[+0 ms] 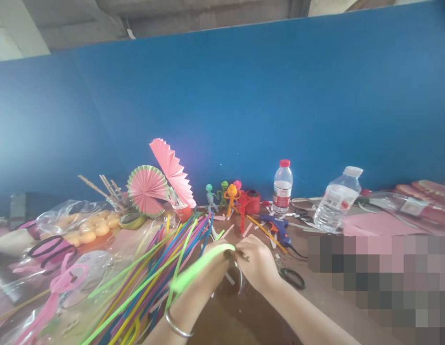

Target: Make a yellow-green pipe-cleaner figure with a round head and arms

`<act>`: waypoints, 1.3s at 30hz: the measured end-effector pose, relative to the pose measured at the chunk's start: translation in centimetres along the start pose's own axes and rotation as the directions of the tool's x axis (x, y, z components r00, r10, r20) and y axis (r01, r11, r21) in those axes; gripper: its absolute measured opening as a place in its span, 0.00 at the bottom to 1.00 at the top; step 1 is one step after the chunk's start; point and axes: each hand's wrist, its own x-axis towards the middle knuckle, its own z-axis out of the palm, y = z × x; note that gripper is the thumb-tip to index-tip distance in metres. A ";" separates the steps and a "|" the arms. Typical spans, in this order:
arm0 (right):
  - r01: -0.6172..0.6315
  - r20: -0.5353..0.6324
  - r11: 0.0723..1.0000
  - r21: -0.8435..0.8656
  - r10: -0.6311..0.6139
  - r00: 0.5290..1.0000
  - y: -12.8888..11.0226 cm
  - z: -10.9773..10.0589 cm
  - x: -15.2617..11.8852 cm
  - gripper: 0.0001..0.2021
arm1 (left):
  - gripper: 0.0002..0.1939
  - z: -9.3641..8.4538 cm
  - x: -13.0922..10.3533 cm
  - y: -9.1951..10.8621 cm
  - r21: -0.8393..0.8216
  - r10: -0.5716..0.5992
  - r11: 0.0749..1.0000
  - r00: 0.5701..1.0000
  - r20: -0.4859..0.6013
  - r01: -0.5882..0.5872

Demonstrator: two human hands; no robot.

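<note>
My left hand (218, 259) and my right hand (257, 262) meet fingertip to fingertip above the brown table (240, 318). Both are closed on a lime-green pipe cleaner (202, 266), whose loose part swings back over my left wrist and is smeared by motion. The fingertips and the pinched end are partly hidden. Left of my hands, a bundle of pipe cleaners (150, 278) in many colours lies on clear plastic wrapping. Just beyond them stand small figures in orange (231, 197), green (224, 190) and pale teal (210, 196).
A blue glue gun (278, 227), black-handled scissors (293, 279) and paper scraps lie to the right. Two water bottles, one red-capped (282, 189), one white-capped (337, 201), stand behind. Pink paper fans (147, 189) rise at back left, before a blue wall (222, 110).
</note>
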 end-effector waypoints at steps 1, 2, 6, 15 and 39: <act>-0.012 -0.002 1.000 -0.006 0.012 1.000 -0.3 -0.5 0.3 0.10 | 0.14 -0.2 0.1 0.4 0.018 0.009 1.000 0.998 0.060 -0.010; -0.024 -0.003 1.000 -0.007 0.024 1.000 -0.6 -1.1 0.6 0.09 | 0.12 -0.3 0.1 1.0 0.045 0.025 0.999 0.990 0.137 -0.031; -0.086 0.047 0.996 0.034 0.085 0.995 -1.5 -3.7 1.7 0.07 | 0.04 -1.1 -0.1 3.6 0.083 0.064 0.992 0.935 0.349 -0.099; -0.472 0.346 0.630 0.617 0.322 0.881 -1.3 -3.9 2.3 0.05 | 0.03 -1.8 -1.2 6.7 -0.043 0.020 0.999 0.866 0.500 0.001; -0.231 -0.083 0.684 0.692 0.393 0.916 -1.3 -0.9 0.9 0.05 | 0.04 -1.9 -0.2 7.0 -0.079 0.058 0.994 0.962 -0.266 -0.082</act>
